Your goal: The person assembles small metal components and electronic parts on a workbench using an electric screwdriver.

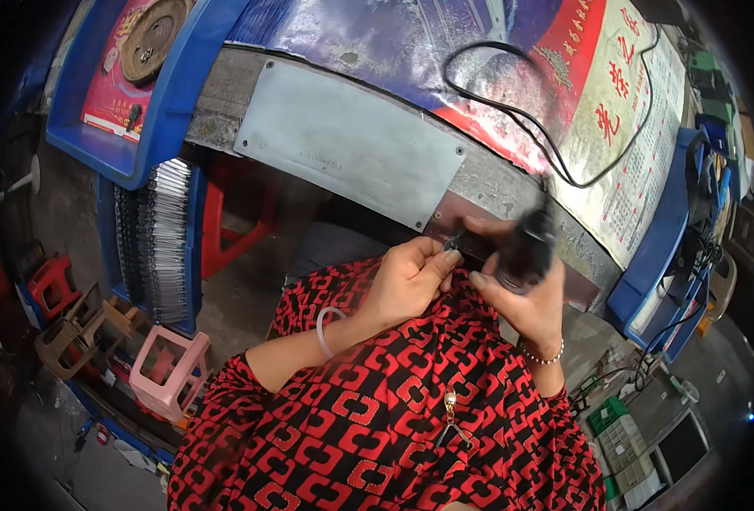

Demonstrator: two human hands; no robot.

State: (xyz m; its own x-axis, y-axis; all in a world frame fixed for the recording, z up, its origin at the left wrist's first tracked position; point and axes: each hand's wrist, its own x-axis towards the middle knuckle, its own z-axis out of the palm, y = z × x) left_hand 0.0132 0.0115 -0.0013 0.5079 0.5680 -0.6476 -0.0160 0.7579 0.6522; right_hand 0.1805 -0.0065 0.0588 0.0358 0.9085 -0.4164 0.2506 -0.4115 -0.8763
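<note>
My left hand [405, 283] is closed, pinching a small dark piece [454, 242] between thumb and fingertips at the front edge of the bench. The piece is too small and blurred to name. Wrapped in my right hand [526, 305] is a black, rounded, corded hand tool [528, 249], smeared by motion. It looks like a small electric tool, but its working end is hidden by my fingers. The two hands are close together, just above my lap. From the tool's top, a black cord [513, 113] loops across the poster sheet on the bench.
A pale metal plate [343, 140] is screwed to the bench edge. Printed poster sheets [377, 47] cover the top. At left, a blue tray [168, 102] sits above a blue bin [196, 255] of thin metal parts. Another blue tray [650, 264] lies right. A pink stool [170, 370] stands lower left.
</note>
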